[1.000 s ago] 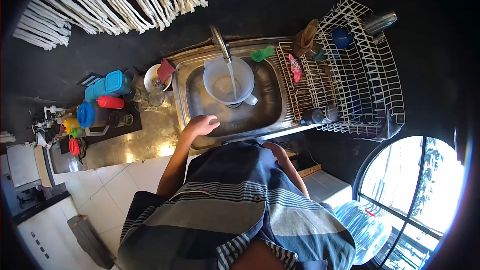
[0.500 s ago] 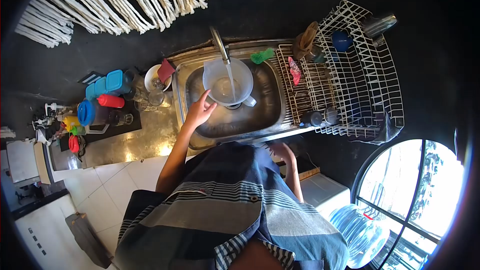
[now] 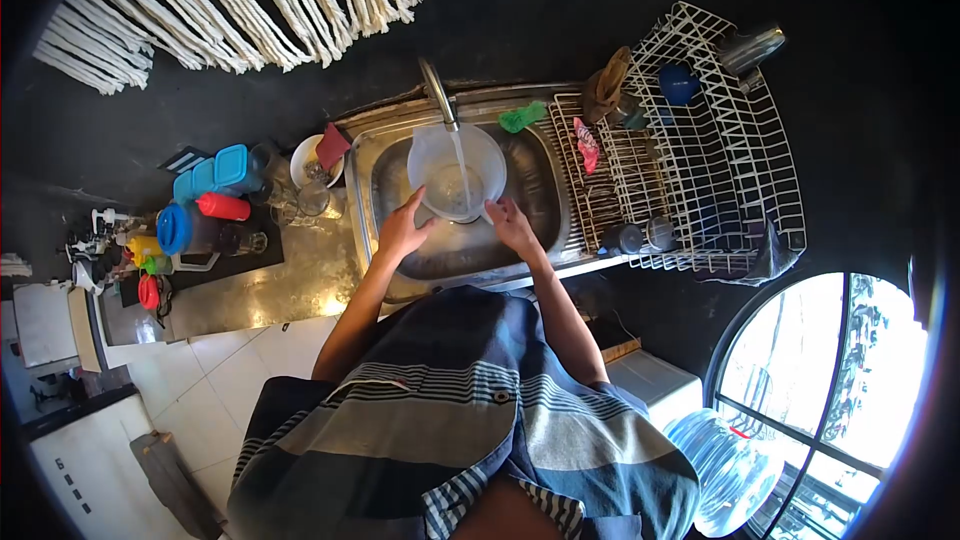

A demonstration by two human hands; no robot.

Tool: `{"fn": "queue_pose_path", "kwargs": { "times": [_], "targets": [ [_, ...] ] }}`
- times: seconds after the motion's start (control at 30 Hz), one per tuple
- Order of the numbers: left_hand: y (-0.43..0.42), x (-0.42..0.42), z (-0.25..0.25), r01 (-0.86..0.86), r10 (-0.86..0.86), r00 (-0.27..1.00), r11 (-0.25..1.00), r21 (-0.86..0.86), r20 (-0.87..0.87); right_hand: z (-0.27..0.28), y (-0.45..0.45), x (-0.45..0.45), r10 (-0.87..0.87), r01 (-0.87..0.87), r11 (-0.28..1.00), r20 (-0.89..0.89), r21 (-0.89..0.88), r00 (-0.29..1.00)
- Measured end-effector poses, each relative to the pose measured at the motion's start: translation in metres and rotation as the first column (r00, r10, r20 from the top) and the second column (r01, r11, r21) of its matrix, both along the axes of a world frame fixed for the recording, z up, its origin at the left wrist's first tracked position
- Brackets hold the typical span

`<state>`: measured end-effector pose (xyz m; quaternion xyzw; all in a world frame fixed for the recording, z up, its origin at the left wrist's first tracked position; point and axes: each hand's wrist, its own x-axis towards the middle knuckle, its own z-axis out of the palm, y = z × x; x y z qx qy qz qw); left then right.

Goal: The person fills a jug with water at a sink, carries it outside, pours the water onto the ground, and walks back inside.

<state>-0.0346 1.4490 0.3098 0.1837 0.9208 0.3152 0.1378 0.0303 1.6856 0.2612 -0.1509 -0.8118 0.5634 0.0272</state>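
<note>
While water runs from the tap [image 3: 437, 90], the translucent jug [image 3: 430, 162] sits in the sink [image 3: 543, 190] directly beneath the spout, with the stream falling inside its rim. Placement of the jug and opening of the tap are therefore complete. Water appears to have collected at the bottom of the jug, but the level cannot be read. Shutting the tap and lifting the jug clear of the sink are not yet done. The left hand [image 3: 402, 232] is at the near left side of the jug, thumb and fingers spread wide apart, with nothing held; contact with the wall cannot be confirmed. The right hand [image 3: 513, 227] is at the near right side, its fingers partly curled and covering the handle area; whether they have closed on the handle cannot be told. The glasses [image 3: 315, 200] on the worktop [image 3: 235, 295] and the drying rack [image 3: 715, 140] stand well apart from both hands.
</note>
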Motion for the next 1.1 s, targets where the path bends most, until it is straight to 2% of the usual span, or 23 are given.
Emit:
{"fn": "queue_pose_path", "kwargs": {
  "times": [0.03, 0.07, 0.13, 0.2, 0.27, 0.3, 0.43, 0.53, 0.6, 0.63, 0.7, 0.77, 0.83, 0.9, 0.97, 1.1],
  "targets": [
    [0.001, 0.0, -0.001, 0.009, -0.009, 1.0, 1.0, -0.004, -0.004, 0.0, -0.001, 0.004, 0.06, -0.055, 0.992, -0.037, 0.112, 0.998],
    [0.002, 0.0, -0.003, 0.019, -0.019, 1.0, 1.0, -0.009, -0.009, -0.001, -0.005, 0.008, 0.06, -0.056, 0.992, -0.037, 0.111, 0.997],
    [0.005, 0.004, 0.0, 0.017, -0.017, 1.0, 1.0, -0.025, 0.0, 0.0, -0.011, 0.017, 0.065, -0.08, 0.968, 0.073, 0.238, 0.995],
    [0.007, 0.009, 0.0, 0.016, -0.015, 1.0, 0.999, -0.04, 0.012, 0.002, -0.013, 0.028, 0.039, -0.06, 0.981, 0.111, 0.186, 0.993],
    [0.007, 0.015, -0.004, 0.022, -0.023, 1.0, 0.999, -0.025, -0.006, 0.004, -0.013, 0.036, 0.045, -0.044, 0.991, -0.009, 0.124, 0.999],
    [0.008, 0.017, -0.001, 0.02, -0.02, 1.0, 1.0, -0.024, -0.002, 0.006, -0.012, 0.039, 0.046, -0.053, 0.99, 0.058, 0.132, 0.997],
    [0.01, 0.021, 0.003, 0.033, -0.032, 0.999, 0.998, -0.059, 0.01, 0.004, -0.01, 0.046, 0.028, -0.037, 0.996, 0.115, 0.082, 0.993],
    [0.009, 0.018, 0.006, 0.036, -0.034, 0.999, 0.998, -0.06, 0.027, -0.008, -0.008, 0.046, 0.031, -0.028, 0.999, 0.196, -0.02, 0.98],
    [0.008, 0.017, 0.006, 0.045, -0.043, 0.998, 0.997, -0.058, 0.041, -0.014, -0.008, 0.044, 0.062, -0.058, 0.997, 0.07, -0.06, 0.996],
    [0.008, 0.017, 0.004, 0.045, -0.043, 0.999, 0.995, -0.093, 0.014, -0.014, -0.007, 0.044, 0.06, -0.055, 0.997, 0.071, -0.062, 0.996],
    [0.009, 0.017, 0.006, 0.05, -0.052, 0.999, 0.991, -0.128, -0.01, -0.009, -0.004, 0.044, 0.14, -0.098, 0.97, 0.182, -0.223, 0.973],
    [0.011, 0.015, 0.011, 0.064, -0.068, 0.998, 0.963, -0.263, -0.007, -0.001, -0.006, 0.044, 0.132, -0.085, 0.967, 0.187, -0.24, 0.973],
    [0.01, 0.013, 0.007, 0.078, -0.087, 0.996, 0.964, -0.256, -0.024, 0.008, -0.004, 0.045, 0.125, -0.074, 0.964, 0.19, -0.257, 0.974],
    [0.011, 0.01, 0.009, 0.087, -0.101, 0.994, 0.964, -0.25, -0.044, 0.014, -0.001, 0.044, 0.185, -0.051, 0.926, 0.333, -0.373, 0.925],
    [0.012, 0.006, 0.016, 0.133, -0.118, 0.991, 0.95, -0.281, 0.069, 0.014, 0.003, 0.042, 0.21, -0.049, 0.908, 0.352, -0.417, 0.912],
    [0.016, 0.003, 0.024, 0.136, -0.135, 0.99, 0.92, -0.367, 0.027, 0.016, 0.003, 0.04, 0.235, -0.018, 0.877, 0.396, -0.48, 0.888]
  ]
}}
